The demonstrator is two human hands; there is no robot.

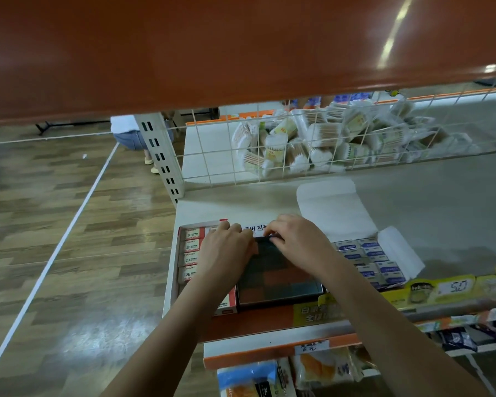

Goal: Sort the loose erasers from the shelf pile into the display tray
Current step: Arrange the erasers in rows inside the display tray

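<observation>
- On the shelf (pixel 413 193), near its front edge, a dark display tray (pixel 278 279) sits between a red-and-white box of 2B erasers (pixel 191 255) and an open white box of blue-labelled erasers (pixel 367 260).
- Left hand (pixel 226 247) rests on the tray's left edge, fingers curled at its far corner.
- Right hand (pixel 298 239) pinches a dark eraser (pixel 265 239) at the tray's far rim.
- Behind, a wire basket (pixel 298 144) holds cotton swab packs (pixel 327 136).
- An orange shelf underside (pixel 212 53) blocks the upper view.

wood-look plank floor (pixel 69 239) with a white line (pixel 55 253), orange shelf (pixel 212 47) overhead catching ceiling light glare
</observation>
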